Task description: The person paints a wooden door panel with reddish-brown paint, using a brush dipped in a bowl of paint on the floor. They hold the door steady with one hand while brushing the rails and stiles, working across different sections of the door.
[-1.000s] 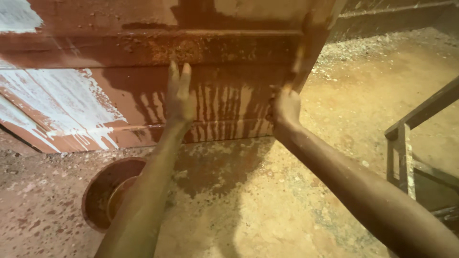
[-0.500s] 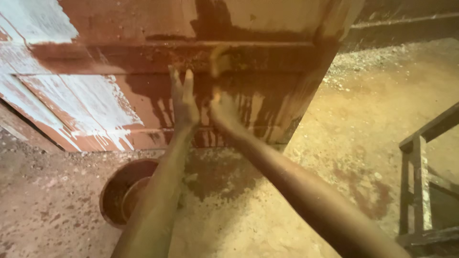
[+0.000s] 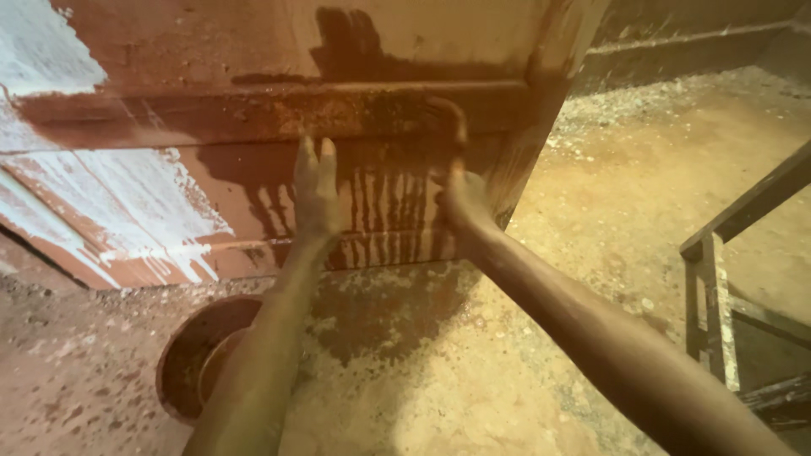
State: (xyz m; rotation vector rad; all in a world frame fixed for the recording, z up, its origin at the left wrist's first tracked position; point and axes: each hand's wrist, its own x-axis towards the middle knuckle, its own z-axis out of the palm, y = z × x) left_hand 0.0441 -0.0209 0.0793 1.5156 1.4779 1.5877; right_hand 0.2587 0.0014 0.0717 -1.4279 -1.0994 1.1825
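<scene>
While two hands press one wet panel (image 3: 253,110) | left hand (image 3: 315,190) flat, grip wide | right hand (image 3: 460,198) blurred, grip unclear | one bowl (image 3: 198,359)

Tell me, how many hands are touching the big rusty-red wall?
2. The left hand lies flat on the wet, streaky metal panel, fingers pointing up. The right hand is beside it, nearer the panel's corner, reaching up to the ridge; its fingers look blurred.

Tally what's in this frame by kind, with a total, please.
Hands: 2, left hand and right hand
Rusty metal box: 1
Round bowl: 1
Metal frame: 1
Total: 5
</scene>
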